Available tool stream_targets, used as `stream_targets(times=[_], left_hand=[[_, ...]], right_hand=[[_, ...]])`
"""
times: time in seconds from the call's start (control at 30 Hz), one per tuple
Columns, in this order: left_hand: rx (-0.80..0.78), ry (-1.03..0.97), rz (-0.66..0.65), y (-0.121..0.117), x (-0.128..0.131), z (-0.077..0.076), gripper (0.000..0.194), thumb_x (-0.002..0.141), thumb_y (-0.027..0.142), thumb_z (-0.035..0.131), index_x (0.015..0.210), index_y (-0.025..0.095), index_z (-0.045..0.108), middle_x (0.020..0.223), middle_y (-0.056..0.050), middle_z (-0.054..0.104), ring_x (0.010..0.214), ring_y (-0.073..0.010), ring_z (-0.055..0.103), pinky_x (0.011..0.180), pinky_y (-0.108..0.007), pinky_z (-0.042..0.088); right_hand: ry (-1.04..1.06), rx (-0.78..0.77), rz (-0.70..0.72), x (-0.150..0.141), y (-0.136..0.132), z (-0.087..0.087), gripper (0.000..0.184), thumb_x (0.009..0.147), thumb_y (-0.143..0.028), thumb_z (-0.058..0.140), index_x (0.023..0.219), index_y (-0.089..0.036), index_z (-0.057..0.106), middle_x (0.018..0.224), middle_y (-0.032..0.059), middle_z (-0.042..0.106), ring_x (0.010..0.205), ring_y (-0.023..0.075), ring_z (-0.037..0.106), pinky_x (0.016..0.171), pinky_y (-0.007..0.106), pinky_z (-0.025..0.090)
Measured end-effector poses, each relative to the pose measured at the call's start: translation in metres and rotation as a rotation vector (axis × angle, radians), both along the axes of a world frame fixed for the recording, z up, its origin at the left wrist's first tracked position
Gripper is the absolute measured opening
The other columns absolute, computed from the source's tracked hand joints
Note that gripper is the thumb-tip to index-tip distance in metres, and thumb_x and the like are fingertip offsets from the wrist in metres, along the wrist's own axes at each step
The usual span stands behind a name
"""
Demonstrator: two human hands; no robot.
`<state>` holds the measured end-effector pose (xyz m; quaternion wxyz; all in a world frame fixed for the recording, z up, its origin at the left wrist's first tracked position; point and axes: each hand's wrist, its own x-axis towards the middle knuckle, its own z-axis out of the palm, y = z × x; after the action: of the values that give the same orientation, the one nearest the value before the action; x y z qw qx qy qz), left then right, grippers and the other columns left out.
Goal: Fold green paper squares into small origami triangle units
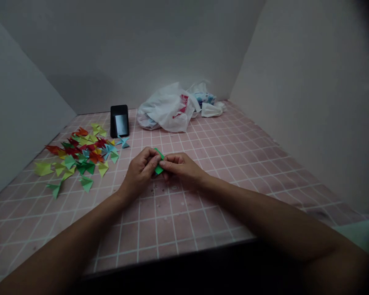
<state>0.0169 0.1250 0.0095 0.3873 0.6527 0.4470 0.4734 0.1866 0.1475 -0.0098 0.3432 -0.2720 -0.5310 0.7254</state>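
Observation:
A small piece of folded green paper is pinched between my two hands above the middle of the table. My left hand grips its left side with thumb and fingers. From the right, the thumb and fingertips of my right hand press on the same paper. Much of the paper is hidden behind my fingers. Left of my hands lies a loose pile of folded paper cranes in red, orange, yellow, green and light blue.
A black phone leans upright behind the pile. A crumpled white plastic bag lies at the back, beside a blue-and-white packet. Pale walls enclose the pink checked tablecloth at the back and sides.

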Motion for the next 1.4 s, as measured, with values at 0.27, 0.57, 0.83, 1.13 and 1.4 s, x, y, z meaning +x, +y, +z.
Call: stream_targets(times=[0.27, 0.57, 0.83, 1.13, 1.4], left_hand=[[-0.089, -0.12, -0.059, 0.0, 0.002, 0.0, 0.023, 0.087, 0.039, 0.069, 0.094, 0.022, 0.055, 0.065, 0.005, 0.058, 0.049, -0.0105, 0.051, 0.044, -0.021, 0.039], [-0.131, -0.224, 0.015, 0.007, -0.004, 0.0, 0.024, 0.086, 0.037, 0.069, 0.096, 0.021, 0.054, 0.062, 0.007, 0.056, 0.046, -0.0088, 0.05, 0.042, -0.019, 0.04], [-0.097, -0.156, -0.033, 0.002, 0.001, -0.005, 0.022, 0.09, 0.037, 0.065, 0.099, 0.021, 0.053, 0.061, 0.006, 0.058, 0.047, -0.0095, 0.051, 0.044, -0.02, 0.038], [-0.008, -0.118, -0.02, 0.0, 0.001, -0.002, 0.02, 0.089, 0.034, 0.067, 0.097, 0.022, 0.054, 0.059, 0.007, 0.056, 0.045, -0.0088, 0.049, 0.043, -0.019, 0.036], [0.006, -0.18, 0.051, 0.006, -0.005, 0.002, 0.027, 0.092, 0.044, 0.065, 0.099, 0.02, 0.056, 0.056, 0.008, 0.054, 0.047, -0.0098, 0.049, 0.046, -0.02, 0.04]], right_hand=[[-0.06, 0.026, -0.022, 0.0, 0.0, -0.001, 0.027, 0.09, -0.039, 0.067, 0.074, -0.017, 0.063, 0.057, -0.0031, 0.061, 0.048, 0.0084, 0.053, 0.048, 0.021, 0.041], [-0.03, 0.032, -0.104, 0.004, 0.004, 0.008, 0.034, 0.091, -0.041, 0.064, 0.066, -0.017, 0.06, 0.051, -0.0017, 0.06, 0.044, 0.0106, 0.056, 0.049, 0.022, 0.044], [-0.046, -0.004, -0.011, 0.0, 0.0, 0.001, 0.044, 0.093, -0.055, 0.064, 0.072, -0.016, 0.065, 0.054, -0.0008, 0.06, 0.046, 0.0106, 0.055, 0.047, 0.023, 0.044], [0.018, -0.061, 0.067, 0.002, 0.002, 0.003, 0.026, 0.086, -0.037, 0.072, 0.072, -0.017, 0.063, 0.055, -0.0031, 0.064, 0.046, 0.0091, 0.057, 0.049, 0.02, 0.046], [-0.103, 0.113, -0.059, 0.006, 0.006, 0.01, 0.027, 0.09, -0.033, 0.065, 0.069, -0.016, 0.063, 0.058, -0.0008, 0.065, 0.051, 0.0093, 0.059, 0.053, 0.021, 0.047]])
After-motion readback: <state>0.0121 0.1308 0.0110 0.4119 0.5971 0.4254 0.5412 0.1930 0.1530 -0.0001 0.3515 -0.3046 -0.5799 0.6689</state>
